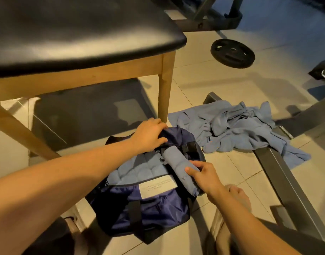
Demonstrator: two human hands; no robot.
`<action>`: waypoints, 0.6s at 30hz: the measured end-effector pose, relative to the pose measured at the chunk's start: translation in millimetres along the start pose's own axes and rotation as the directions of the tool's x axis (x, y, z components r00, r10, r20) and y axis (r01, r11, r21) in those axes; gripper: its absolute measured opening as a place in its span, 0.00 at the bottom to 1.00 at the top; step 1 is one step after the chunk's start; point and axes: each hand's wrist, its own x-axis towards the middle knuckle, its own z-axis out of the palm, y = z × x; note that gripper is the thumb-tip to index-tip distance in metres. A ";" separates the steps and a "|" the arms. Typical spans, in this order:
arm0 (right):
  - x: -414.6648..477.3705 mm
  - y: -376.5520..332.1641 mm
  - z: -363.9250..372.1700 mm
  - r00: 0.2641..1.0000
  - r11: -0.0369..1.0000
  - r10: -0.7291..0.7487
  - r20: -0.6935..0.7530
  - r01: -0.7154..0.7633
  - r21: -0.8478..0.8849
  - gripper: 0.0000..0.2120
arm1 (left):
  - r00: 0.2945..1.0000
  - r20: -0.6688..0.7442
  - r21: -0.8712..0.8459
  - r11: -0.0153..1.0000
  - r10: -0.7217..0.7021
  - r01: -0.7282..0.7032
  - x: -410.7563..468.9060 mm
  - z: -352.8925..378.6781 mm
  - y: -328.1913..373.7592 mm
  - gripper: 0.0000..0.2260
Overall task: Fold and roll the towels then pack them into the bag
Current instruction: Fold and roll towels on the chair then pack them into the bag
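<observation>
A dark blue bag (150, 210) lies open on the tiled floor in front of me. Several rolled light-blue towels (139, 168) sit side by side inside it. My left hand (148, 134) grips the bag's far edge and holds the opening apart. My right hand (200, 176) holds another rolled light-blue towel (176, 161), which lies at the right side of the opening. A heap of loose, crumpled light-blue towels (237, 127) lies on the floor to the right of the bag.
A wooden stool (80, 43) with a black padded seat stands at the back left, its leg just behind the bag. A grey metal frame (283, 179) runs across the floor on the right. A black weight plate (232, 53) lies further back. My bare foot (239, 197) is near the bag.
</observation>
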 end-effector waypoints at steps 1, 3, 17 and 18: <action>5.7 7.8 5.8 1.000 0.999 0.015 0.003 -0.015 -0.030 0.05 | 1.000 -0.001 0.071 0.997 0.004 -0.003 2.0 7.6 -4.4 0.20; 16.5 16.8 17.6 1.000 0.997 0.022 0.007 -0.021 -0.070 0.08 | 1.000 0.004 0.088 0.996 -0.025 0.024 7.8 22.7 -10.6 0.20; 57.8 33.3 60.7 0.937 0.980 0.052 -0.344 -0.114 -0.162 0.09 | 0.986 -0.016 -0.365 0.919 -0.167 0.150 34.8 18.6 -15.5 0.08; 60.3 34.2 61.8 0.934 0.976 0.050 -0.353 -0.121 -0.180 0.10 | 0.987 -0.027 -0.359 0.923 -0.160 0.140 34.5 18.5 -13.9 0.08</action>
